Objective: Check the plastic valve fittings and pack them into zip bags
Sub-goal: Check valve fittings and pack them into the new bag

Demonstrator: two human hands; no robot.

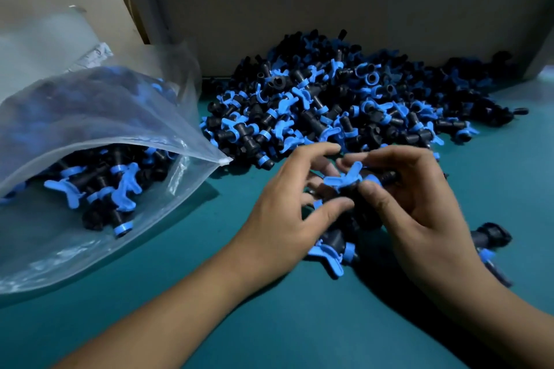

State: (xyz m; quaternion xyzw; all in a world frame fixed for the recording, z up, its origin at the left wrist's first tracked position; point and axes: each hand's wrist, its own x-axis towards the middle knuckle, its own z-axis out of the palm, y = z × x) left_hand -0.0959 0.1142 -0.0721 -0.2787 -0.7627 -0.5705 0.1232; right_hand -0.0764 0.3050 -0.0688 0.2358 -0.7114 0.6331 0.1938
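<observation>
Both hands, left hand [287, 213] and right hand [419, 207], fingers curled around one valve fitting [347, 183], beside the pile's [344, 99] near edge.

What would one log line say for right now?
step: checking | hands: both holding valve | bag: open, part full | pile: waiting

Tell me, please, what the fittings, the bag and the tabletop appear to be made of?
Fittings: moulded plastic, matte black bodies with blue winged handles. Bag: thin clear plastic film, glossy and creased, with a zip strip. Tabletop: smooth teal surface, faint sheen; probably a mat or laminate.
</observation>
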